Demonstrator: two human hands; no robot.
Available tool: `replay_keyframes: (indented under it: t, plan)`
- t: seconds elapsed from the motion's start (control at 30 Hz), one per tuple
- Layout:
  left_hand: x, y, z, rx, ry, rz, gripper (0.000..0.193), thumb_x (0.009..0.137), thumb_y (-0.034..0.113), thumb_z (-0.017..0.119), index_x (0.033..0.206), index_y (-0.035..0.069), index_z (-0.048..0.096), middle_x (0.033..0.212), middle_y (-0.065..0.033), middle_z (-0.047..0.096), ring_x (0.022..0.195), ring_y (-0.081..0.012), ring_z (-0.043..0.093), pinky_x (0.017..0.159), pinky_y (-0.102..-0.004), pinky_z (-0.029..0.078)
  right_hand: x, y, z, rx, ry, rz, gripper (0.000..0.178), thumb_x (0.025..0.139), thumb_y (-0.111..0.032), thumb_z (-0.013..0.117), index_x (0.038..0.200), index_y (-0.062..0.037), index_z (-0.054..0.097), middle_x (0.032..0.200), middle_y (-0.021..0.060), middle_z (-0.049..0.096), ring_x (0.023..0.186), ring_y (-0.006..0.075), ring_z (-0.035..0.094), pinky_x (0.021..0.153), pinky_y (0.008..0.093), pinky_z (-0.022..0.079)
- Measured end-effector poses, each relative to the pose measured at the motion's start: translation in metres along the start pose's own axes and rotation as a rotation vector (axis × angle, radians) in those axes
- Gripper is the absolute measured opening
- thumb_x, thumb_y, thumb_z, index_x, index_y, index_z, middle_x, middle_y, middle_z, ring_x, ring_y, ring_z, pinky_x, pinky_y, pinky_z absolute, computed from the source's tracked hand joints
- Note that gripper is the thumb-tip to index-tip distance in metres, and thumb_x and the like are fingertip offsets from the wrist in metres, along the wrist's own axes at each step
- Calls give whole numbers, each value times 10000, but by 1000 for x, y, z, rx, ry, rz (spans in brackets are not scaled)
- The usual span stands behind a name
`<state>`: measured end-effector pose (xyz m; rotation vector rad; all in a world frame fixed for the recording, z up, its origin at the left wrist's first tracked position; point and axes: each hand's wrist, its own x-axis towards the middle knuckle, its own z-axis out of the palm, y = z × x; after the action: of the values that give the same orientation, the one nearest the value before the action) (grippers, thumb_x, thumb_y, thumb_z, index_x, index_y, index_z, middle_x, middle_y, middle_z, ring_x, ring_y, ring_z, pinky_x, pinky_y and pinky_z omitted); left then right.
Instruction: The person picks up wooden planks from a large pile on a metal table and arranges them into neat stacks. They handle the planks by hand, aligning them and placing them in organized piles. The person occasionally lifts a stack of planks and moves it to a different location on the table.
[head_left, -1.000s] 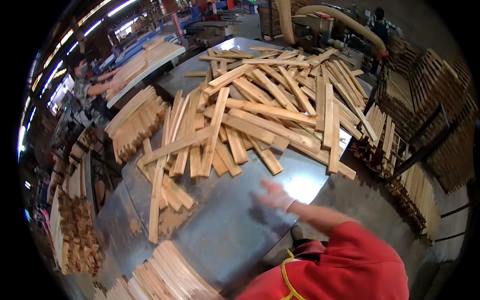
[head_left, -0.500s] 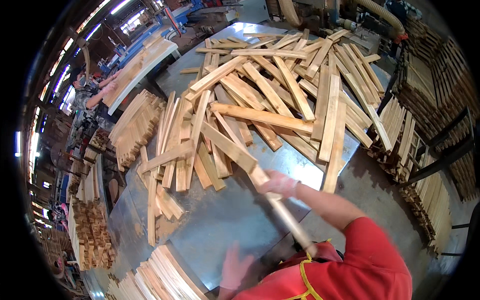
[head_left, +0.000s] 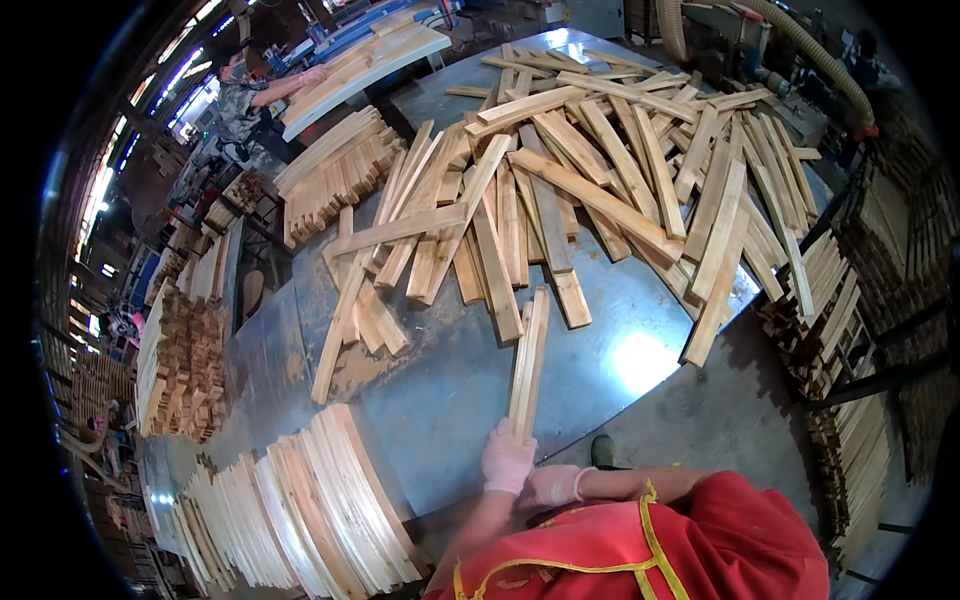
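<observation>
Two narrow wooden strips (head_left: 528,365), seemingly side by side, point away from me over the metal table, their far ends close to the pile. My left hand (head_left: 508,458), in a pale pinkish glove, is closed round their near end. Right beside it, close to my body, my gloved right hand (head_left: 555,486) looks curled; its fingers are partly hidden, and I cannot make out what they hold. A loose heap of wooden strips (head_left: 600,190) lies crisscross beyond my hands. To the left, a neat row of strips (head_left: 320,500) lies side by side at the near table edge.
The metal table (head_left: 450,400) carries sawdust at left. Stacked wood (head_left: 185,365) stands farther left, another stack (head_left: 335,170) by the table's far left side. A person (head_left: 245,105) works at a white-edged bench (head_left: 370,75). Wood racks (head_left: 850,400) line the right.
My left hand, formerly apart, has come onto the strips. My right hand has drawn back toward my body beside it. The held wood has swung to point away from me. The view has shifted.
</observation>
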<state>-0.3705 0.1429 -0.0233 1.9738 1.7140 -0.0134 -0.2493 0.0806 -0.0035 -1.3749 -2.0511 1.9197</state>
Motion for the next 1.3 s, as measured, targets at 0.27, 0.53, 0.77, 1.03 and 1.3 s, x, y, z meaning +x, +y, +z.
replay_keyframes:
  t: [0.27, 0.53, 0.77, 1.03, 1.3]
  plan:
    - [-97, -110, -66, -121, 167, -254, 515, 859, 334, 740, 1306, 103, 630, 1228, -173, 692, 1163, -379, 662, 973, -497, 536, -64, 75, -29, 369, 619, 129, 759, 950, -452, 677, 1540, -8, 499, 1411, 217, 665, 1259, 343, 659, 1113, 402, 485]
    - [-90, -218, -79, 778, 482, -319, 652, 979, 477, 528, 1480, 61, 556, 1447, -209, 588, 1366, -374, 530, 1155, -520, 422, -183, 177, -137, 616, 1434, 358, 648, 905, -398, 729, 1414, -18, 602, 1246, 227, 732, 1159, 305, 705, 1019, 403, 519]
    - [72, -18, -54, 305, 327, 123, 896, 783, 329, 866, 1524, 20, 469, 1539, -258, 462, 1425, -418, 452, 1173, -501, 402, -299, 408, -253, 356, 2252, 932, 399, 895, -265, 751, 1177, 17, 729, 1003, 195, 759, 897, 327, 727, 829, 445, 567]
    - [172, 147, -68, -200, 167, -7, 920, 820, 345, 842, 1557, -18, 427, 1556, -271, 446, 1441, -450, 438, 1205, -469, 385, -295, 346, -304, 1399, 1798, -228, 430, 879, -188, 816, 1247, -4, 694, 1115, 114, 748, 976, 252, 703, 924, 429, 573]
    - [245, 143, 4, 29, 323, -193, 928, 828, 245, 800, 1622, 107, 339, 1417, -249, 576, 1161, -392, 666, 983, -460, 565, -248, 384, -413, 1288, 1705, -120, 635, 963, -132, 717, 1534, -57, 447, 1309, 145, 686, 1154, 280, 681, 989, 436, 576]
